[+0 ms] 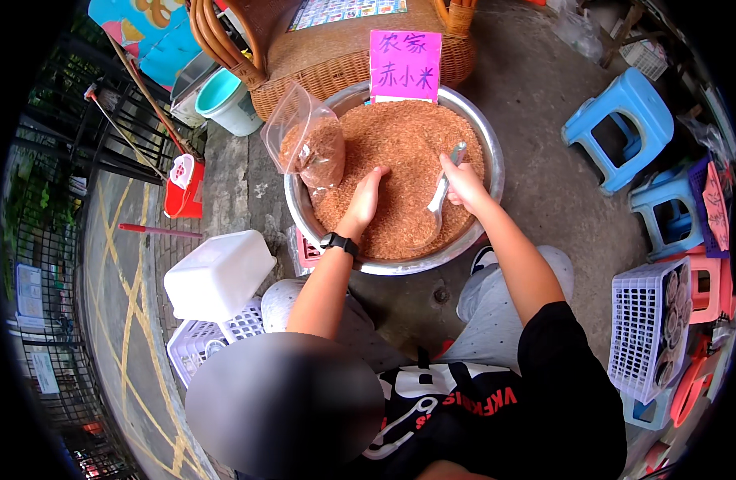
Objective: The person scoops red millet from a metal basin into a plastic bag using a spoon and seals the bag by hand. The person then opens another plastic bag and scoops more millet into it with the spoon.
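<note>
A wide metal basin (494, 152) full of reddish-brown grain (400, 136) stands in front of me. My right hand (466, 186) is closed round the handle of a pale spoon (438, 196), whose lower end lies against the grain near the basin's right side. My left hand (368, 196), with a black watch at its wrist, rests at the grain's surface left of the middle, fingers stretched and holding nothing; part of them is hidden. Just beyond it, a clear plastic bag (284, 128) partly filled with the same grain leans upright at the basin's left rim.
A pink handwritten sign (406, 68) stands at the basin's far rim, before a wicker chair (328, 60). On the left are a teal-lined bucket (228, 100), a red bucket (184, 192) and a white tub (220, 272) on a crate. Blue stools (624, 124) and a white basket (636, 336) line the right.
</note>
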### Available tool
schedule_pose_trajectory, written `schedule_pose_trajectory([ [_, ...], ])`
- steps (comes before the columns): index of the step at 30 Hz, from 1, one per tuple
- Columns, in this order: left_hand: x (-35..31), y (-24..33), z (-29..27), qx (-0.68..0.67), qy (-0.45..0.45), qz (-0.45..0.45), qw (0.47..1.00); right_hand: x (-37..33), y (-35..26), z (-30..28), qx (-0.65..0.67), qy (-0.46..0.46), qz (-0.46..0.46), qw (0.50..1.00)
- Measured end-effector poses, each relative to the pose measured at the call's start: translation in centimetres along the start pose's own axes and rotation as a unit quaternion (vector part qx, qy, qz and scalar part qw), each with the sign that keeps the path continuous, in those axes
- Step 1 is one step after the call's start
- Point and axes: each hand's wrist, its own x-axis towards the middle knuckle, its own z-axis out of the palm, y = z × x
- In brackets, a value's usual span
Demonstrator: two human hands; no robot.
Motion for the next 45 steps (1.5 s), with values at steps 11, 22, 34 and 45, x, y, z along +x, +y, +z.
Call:
schedule_pose_trajectory([
  [11, -0.5, 0.7, 0.6, -0.074, -0.036, -0.01, 0.997, 0.6, 1.1, 0.3, 0.045, 0.1, -0.057, 0.992],
  [22, -1.8, 3.1, 1.2, -0.052, -0.09, 0.057, 0.993, -0.1, 0.9, 1.3, 0.039, 0.127, -0.124, 0.983],
  [34, -0.4, 2.7, -0.9, -0.057, 0.119, 0.123, 0.984, -0.2, -0.6, 0.6, 0.111, 0.125, -0.174, 0.97],
  [45, 0.1, 1.3, 0.0, -0.064, -0.023, -0.03, 0.997, 0.6, 0.8, 0.4, 0.037, 0.046, -0.065, 0.996],
])
